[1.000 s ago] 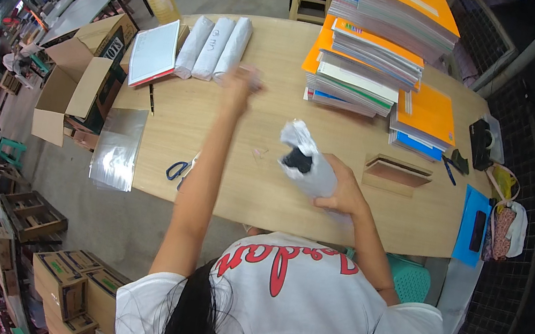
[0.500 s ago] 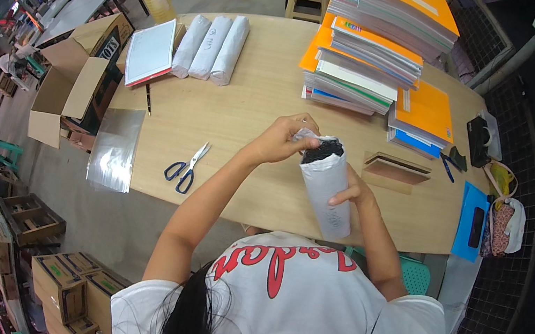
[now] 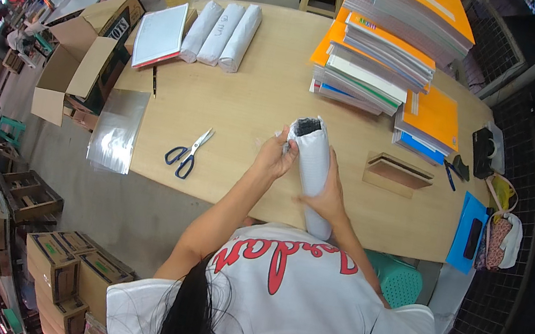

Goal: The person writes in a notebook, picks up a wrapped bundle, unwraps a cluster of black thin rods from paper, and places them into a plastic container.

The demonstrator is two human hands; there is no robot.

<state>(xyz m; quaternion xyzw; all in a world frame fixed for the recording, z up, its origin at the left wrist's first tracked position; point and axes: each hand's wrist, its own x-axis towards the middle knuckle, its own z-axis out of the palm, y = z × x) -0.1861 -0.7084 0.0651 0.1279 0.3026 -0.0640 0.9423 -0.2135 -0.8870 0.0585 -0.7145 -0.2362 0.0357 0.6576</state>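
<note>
A long white-wrapped roll (image 3: 314, 164) stands tilted at the table's near edge, its upper end uncovered and dark, crinkled material showing inside. My right hand (image 3: 329, 193) is closed round its right side, around mid-length. At the upper left rim, my left hand (image 3: 277, 154) pinches a loose bit of the white wrapper, fingers pressed together. To the left of my hands lies a pair of scissors (image 3: 188, 153) with dark blue handles, blades partly spread. Three similar white rolls (image 3: 221, 33) lie side by side at the far left of the table.
Tall stacks of orange notebooks (image 3: 422, 23) rise at the back right. A small brown holder (image 3: 400, 171) stands right of my hands. Clear plastic sleeves (image 3: 116, 131) overhang the left edge, near an open cardboard box (image 3: 89, 70). A pen (image 3: 154, 81) lies by a clipboard (image 3: 160, 36).
The roll's upper end has swung left and up, more upright now. My left hand has shifted from the top of the opening down to its left rim. The view has turned slightly.
</note>
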